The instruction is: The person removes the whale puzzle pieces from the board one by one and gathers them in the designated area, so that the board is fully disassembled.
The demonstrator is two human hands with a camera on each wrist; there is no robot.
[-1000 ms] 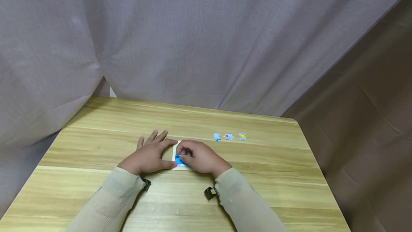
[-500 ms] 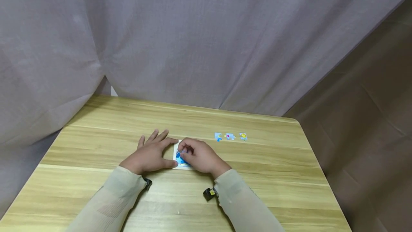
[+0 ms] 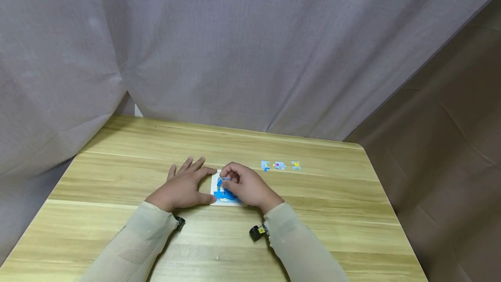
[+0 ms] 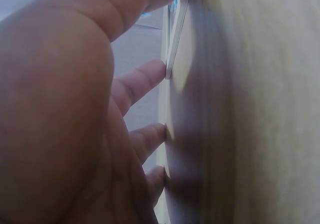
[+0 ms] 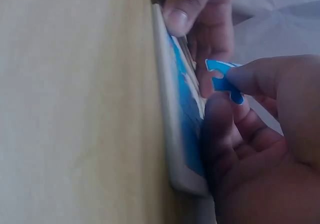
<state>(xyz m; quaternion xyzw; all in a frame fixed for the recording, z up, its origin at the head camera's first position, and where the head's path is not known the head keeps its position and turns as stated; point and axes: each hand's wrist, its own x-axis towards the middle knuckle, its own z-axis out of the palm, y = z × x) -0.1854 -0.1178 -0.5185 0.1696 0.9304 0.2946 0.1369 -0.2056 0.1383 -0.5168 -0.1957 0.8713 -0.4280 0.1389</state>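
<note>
My right hand (image 3: 250,186) pinches a blue jigsaw puzzle piece (image 5: 222,84) between thumb and fingers, over a small pale-framed puzzle tray (image 3: 213,182). In the right wrist view the piece is raised off the tray, tilted, its knob and notch showing. Blue pieces (image 3: 224,196) lie in the near part of the tray; the right hand hides much of the far right part. My left hand (image 3: 180,190) is spread at the tray's left side, thumb on the near left corner and index fingertip at the far left corner. Its other fingertips rest on the table.
Three loose puzzle pieces lie in a row to the right beyond the tray: one with a moon (image 3: 265,165), one pale blue (image 3: 279,165), one with a yellow sun (image 3: 295,165). The wooden table (image 3: 321,212) meets a grey curtain (image 3: 235,55) at the back.
My right hand has shifted slightly away from me and to the right with the piece, uncovering more blue pieces in the tray's near part. The left hand stays in place.
</note>
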